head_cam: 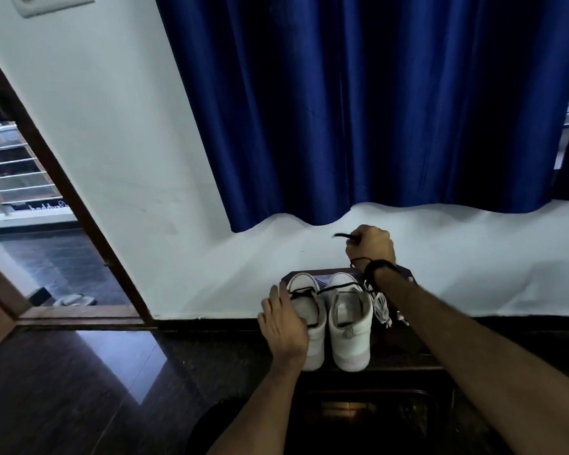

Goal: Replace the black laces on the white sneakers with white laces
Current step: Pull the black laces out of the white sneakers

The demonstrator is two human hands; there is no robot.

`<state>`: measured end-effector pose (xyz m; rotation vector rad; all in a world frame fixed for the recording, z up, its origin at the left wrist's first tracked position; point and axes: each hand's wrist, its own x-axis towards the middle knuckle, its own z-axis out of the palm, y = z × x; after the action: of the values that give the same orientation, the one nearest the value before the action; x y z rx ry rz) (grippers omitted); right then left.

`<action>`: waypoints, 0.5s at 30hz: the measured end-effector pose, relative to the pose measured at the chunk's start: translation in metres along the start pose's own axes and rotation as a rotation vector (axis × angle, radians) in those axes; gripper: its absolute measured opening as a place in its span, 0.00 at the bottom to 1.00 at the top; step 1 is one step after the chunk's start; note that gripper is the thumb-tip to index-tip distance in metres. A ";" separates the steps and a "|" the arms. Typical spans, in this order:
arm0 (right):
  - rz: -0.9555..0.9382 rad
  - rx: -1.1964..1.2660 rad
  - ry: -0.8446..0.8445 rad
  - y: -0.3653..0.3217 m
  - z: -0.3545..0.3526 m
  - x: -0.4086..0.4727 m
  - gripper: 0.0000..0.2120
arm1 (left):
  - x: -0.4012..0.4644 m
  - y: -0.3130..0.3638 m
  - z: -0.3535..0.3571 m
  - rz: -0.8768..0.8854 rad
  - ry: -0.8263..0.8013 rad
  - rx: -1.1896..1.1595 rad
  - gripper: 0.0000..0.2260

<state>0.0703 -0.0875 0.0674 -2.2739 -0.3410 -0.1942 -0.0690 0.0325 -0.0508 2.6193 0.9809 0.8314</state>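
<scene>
White leather: two white low-top leather sneakers (334, 323) are standing side by side, heels toward the person, on a small dark wooden stool (404, 346), filling its left half up to the far edge.
Left sneaker (311, 323): a thin black cord lace (337, 286) is still running through its upper eyelets, so this shoe is judged only partly unlaced.
Right sneaker (350, 326): no lace is showing on its tongue, so it looks already stripped; the toe end is too small to be sure.
Black lace path: it is stretching taut from the left sneaker's collar, across the right sneaker's opening, up to the raised right hand.
Right hand (372, 246): it is lifted above the stool's far right corner, fingers curled tight round the black lace, whose stiff tip is sticking out to the left of the fist; dark cord is looping at the wrist.
Left hand (283, 323): it is pressing against the left sneaker's outer side with fingers fairly straight, steadying it, gripping nothing.
White laces (381, 307): a loose bundle of white flat cord is lying on the stool just beside the right sneaker, untouched.
Progress: removal seems to be nearing its end; all white lacing is left.
Textures: smooth matte uppers, rounded padded heels, limp woven cords, glossy dark floor (79, 372), and satiny blue curtain (375, 110) on the white wall (119, 126).
</scene>
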 end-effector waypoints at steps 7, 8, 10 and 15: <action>-0.125 -0.147 -0.305 0.017 0.045 -0.063 0.19 | 0.023 0.000 0.002 0.502 -0.050 0.273 0.05; -0.145 -0.226 -0.322 0.020 0.049 -0.069 0.18 | 0.024 -0.001 0.004 0.510 -0.055 0.275 0.05; -0.208 -0.343 -0.280 0.027 0.054 -0.075 0.15 | 0.025 -0.003 0.005 0.511 -0.074 0.266 0.03; -0.210 -0.307 -0.138 0.033 0.062 -0.088 0.13 | 0.023 -0.005 0.011 0.475 -0.057 0.144 0.09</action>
<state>-0.0013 -0.0772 -0.0187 -2.5592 -0.6626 -0.2088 -0.0517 0.0513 -0.0520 3.0362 0.4155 0.7971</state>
